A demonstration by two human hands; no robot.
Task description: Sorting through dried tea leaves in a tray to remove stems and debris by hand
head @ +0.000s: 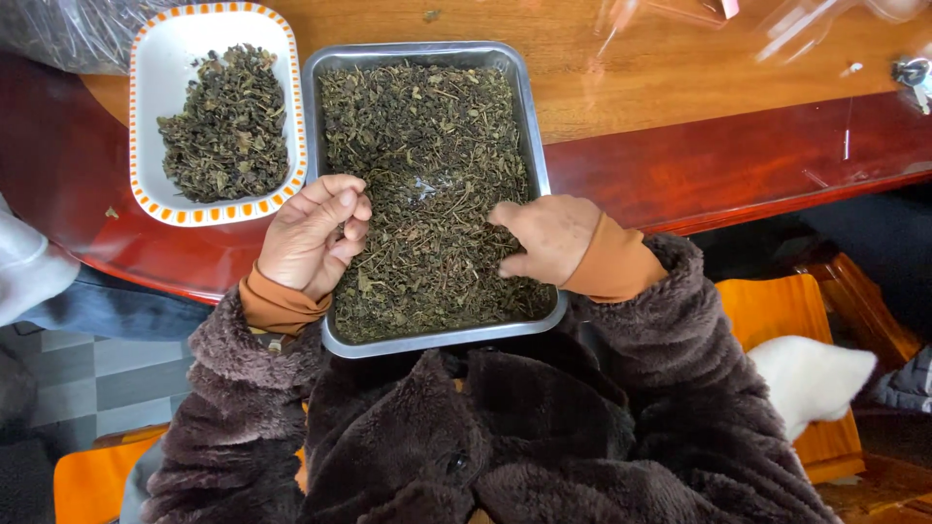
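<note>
Packaging only at the edges: a crinkled clear plastic bag (pixel 68 29) top left, and clear film wrappers (pixel 777 29) glinting top right on the table (pixel 631 78).

Domestic or small tea-shop setting, which of the two cannot be told: a polished red-brown wooden desk (pixel 738 160) is carrying a steel tray (pixel 529 116) and dish (pixel 160 58) of dried leaves, with orange wooden seats (pixel 777 306) standing on grey floor tiles (pixel 87 383).

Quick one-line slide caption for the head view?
Left hand and right hand pick through dried leaves in a steel tray; a white dish holds more.
</note>
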